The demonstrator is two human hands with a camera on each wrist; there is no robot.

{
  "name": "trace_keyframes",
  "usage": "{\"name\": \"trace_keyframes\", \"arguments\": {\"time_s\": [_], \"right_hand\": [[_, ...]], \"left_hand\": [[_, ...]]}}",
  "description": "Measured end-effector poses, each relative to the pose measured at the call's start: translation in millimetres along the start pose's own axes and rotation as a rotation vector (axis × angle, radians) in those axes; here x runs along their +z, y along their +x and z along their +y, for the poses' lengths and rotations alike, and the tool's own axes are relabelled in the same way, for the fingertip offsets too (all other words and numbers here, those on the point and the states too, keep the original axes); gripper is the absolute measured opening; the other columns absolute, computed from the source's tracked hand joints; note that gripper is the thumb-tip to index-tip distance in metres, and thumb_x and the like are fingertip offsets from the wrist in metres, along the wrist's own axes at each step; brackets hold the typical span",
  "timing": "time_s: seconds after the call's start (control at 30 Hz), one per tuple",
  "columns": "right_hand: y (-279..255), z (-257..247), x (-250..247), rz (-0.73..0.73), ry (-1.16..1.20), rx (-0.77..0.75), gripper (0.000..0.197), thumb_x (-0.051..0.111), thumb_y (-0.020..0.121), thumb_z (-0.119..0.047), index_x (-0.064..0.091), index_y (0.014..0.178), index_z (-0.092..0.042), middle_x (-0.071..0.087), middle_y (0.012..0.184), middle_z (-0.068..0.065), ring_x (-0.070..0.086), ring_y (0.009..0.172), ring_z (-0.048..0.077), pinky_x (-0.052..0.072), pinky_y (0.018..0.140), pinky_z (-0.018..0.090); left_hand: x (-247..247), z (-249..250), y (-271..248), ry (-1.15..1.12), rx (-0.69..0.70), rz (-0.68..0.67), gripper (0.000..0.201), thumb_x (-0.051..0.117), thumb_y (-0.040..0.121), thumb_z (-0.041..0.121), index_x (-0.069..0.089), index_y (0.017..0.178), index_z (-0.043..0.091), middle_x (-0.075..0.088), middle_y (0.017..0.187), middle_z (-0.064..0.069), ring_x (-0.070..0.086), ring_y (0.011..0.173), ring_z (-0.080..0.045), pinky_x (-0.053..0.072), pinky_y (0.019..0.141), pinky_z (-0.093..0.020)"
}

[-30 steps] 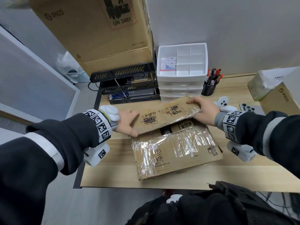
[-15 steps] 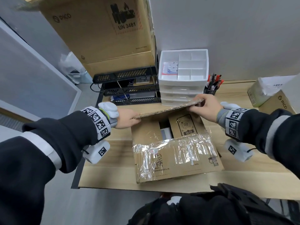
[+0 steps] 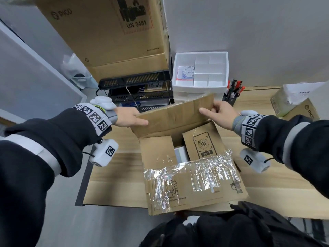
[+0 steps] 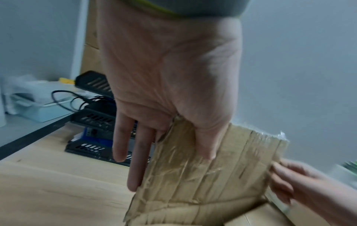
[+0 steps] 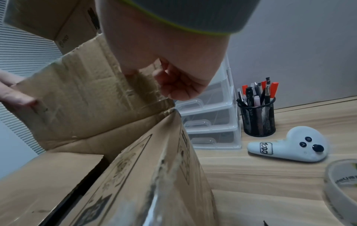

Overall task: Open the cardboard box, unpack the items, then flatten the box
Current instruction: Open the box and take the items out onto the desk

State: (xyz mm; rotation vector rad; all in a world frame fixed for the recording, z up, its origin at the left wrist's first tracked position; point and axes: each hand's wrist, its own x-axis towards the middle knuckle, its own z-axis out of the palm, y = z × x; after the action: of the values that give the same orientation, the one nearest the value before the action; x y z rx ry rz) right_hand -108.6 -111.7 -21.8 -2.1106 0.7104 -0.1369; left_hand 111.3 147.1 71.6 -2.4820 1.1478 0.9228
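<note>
The cardboard box sits on the wooden table in front of me. Its far flap stands raised. My left hand pinches the flap's left end, thumb on its taped face. My right hand pinches the right end with curled fingers. The near flap, covered in crinkled clear tape, still lies over the box. Two inner flaps show, a plain one and one with a printed code. Between them a pale item shows inside.
A big printed carton on black racks stands at the back left. A white drawer unit and pen cup stand behind the box. A white controller, tape roll and more cartons lie right.
The far flap has swung up from lying flat on the box to standing raised. Both hands rose with it, and the inner flaps came into view.
</note>
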Motion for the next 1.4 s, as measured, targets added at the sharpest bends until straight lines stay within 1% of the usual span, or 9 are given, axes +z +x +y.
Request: {"name": "trace_keyframes", "arguments": {"time_s": [0.1, 0.27, 0.4, 0.63, 0.8, 1.0, 1.13, 1.2, 1.4], "right_hand": [[6.4, -2.7, 5.9, -0.007, -0.170, 0.010, 0.033, 0.058, 0.093, -0.051, 0.058, 0.080, -0.021, 0.059, 0.076, 0.004, 0.058, 0.074, 0.026, 0.045, 0.066, 0.033], [10.2, -9.8, 17.2, -0.074, -0.280, 0.035, 0.030, 0.046, 0.100, -0.048, 0.054, 0.094, -0.019, 0.060, 0.090, 0.002, 0.057, 0.085, 0.026, 0.037, 0.071, 0.030], [11.4, -9.1, 21.2, -0.113, -0.243, 0.095, 0.032, 0.042, 0.101, -0.049, 0.059, 0.099, -0.022, 0.063, 0.094, 0.002, 0.059, 0.088, 0.026, 0.037, 0.074, 0.028], [5.9, 8.5, 19.9, -0.178, -0.236, 0.245, 0.048, 0.045, 0.100, -0.049, 0.056, 0.072, -0.012, 0.056, 0.072, 0.005, 0.054, 0.075, 0.026, 0.036, 0.061, 0.031], [-0.2, 25.6, 12.2, -0.179, -0.197, 0.403, 0.049, 0.052, 0.095, -0.049, 0.048, 0.061, -0.014, 0.052, 0.064, 0.006, 0.052, 0.064, 0.026, 0.042, 0.065, 0.032], [-0.9, 30.6, 4.5, -0.164, -0.120, 0.508, 0.036, 0.053, 0.095, -0.044, 0.052, 0.075, -0.013, 0.056, 0.074, 0.008, 0.055, 0.063, 0.022, 0.043, 0.052, 0.026], [-4.1, 27.1, 4.9, -0.142, -0.247, 0.489, 0.032, 0.055, 0.092, -0.041, 0.055, 0.092, -0.009, 0.059, 0.088, 0.010, 0.059, 0.079, 0.028, 0.044, 0.063, 0.028], [-6.4, 27.9, 4.8, -0.047, -0.265, 0.349, 0.037, 0.057, 0.093, -0.044, 0.058, 0.104, -0.009, 0.058, 0.097, 0.008, 0.057, 0.093, 0.029, 0.040, 0.076, 0.031], [-16.7, 25.4, -2.6, -0.287, -0.414, 0.085, 0.023, 0.070, 0.085, -0.043, 0.067, 0.100, -0.026, 0.068, 0.091, -0.005, 0.064, 0.090, 0.019, 0.048, 0.076, 0.030]], "left_hand": [[-3.9, -12.0, 6.0, -0.148, -0.004, 0.045, 0.054, 0.054, 0.092, 0.059, 0.060, 0.074, 0.009, 0.062, 0.074, -0.003, 0.055, 0.068, -0.022, 0.044, 0.068, -0.029], [-2.8, -25.4, 12.2, -0.396, -0.060, 0.034, 0.045, 0.064, 0.089, 0.055, 0.075, 0.084, 0.012, 0.077, 0.072, 0.001, 0.073, 0.072, -0.016, 0.058, 0.080, -0.028], [8.0, -20.2, 21.7, -0.448, -0.100, 0.243, 0.036, 0.069, 0.090, 0.042, 0.062, 0.071, 0.012, 0.067, 0.050, 0.004, 0.063, 0.041, -0.003, 0.046, 0.041, -0.011], [39.6, -0.7, 50.6, -0.333, -0.194, 0.329, 0.037, 0.074, 0.082, 0.041, 0.052, 0.073, 0.012, 0.068, 0.066, -0.010, 0.067, 0.064, -0.025, 0.048, 0.053, -0.031], [64.8, 17.5, 64.0, -0.305, -0.116, 0.150, 0.048, 0.072, 0.085, 0.029, 0.048, 0.120, 0.008, 0.066, 0.092, -0.011, 0.061, 0.078, -0.024, 0.051, 0.075, -0.037], [66.3, 29.2, 59.1, -0.230, 0.052, -0.028, 0.066, 0.072, 0.085, 0.049, 0.050, 0.142, 0.022, 0.056, 0.131, -0.003, 0.059, 0.110, -0.023, 0.048, 0.087, -0.032], [69.2, 32.5, 65.5, -0.069, 0.142, 0.031, 0.029, 0.067, 0.089, 0.042, 0.068, 0.099, 0.015, 0.063, 0.091, -0.003, 0.058, 0.084, -0.022, 0.043, 0.073, -0.030], [72.1, 39.7, 68.5, -0.024, 0.114, 0.034, 0.034, 0.062, 0.093, 0.039, 0.062, 0.078, 0.009, 0.055, 0.072, -0.005, 0.050, 0.069, -0.022, 0.036, 0.062, -0.030], [73.4, 52.5, 74.8, 0.065, 0.080, 0.164, 0.041, 0.054, 0.099, 0.034, 0.048, 0.065, 0.013, 0.044, 0.060, 0.000, 0.048, 0.068, -0.024, 0.031, 0.060, -0.030]]}}
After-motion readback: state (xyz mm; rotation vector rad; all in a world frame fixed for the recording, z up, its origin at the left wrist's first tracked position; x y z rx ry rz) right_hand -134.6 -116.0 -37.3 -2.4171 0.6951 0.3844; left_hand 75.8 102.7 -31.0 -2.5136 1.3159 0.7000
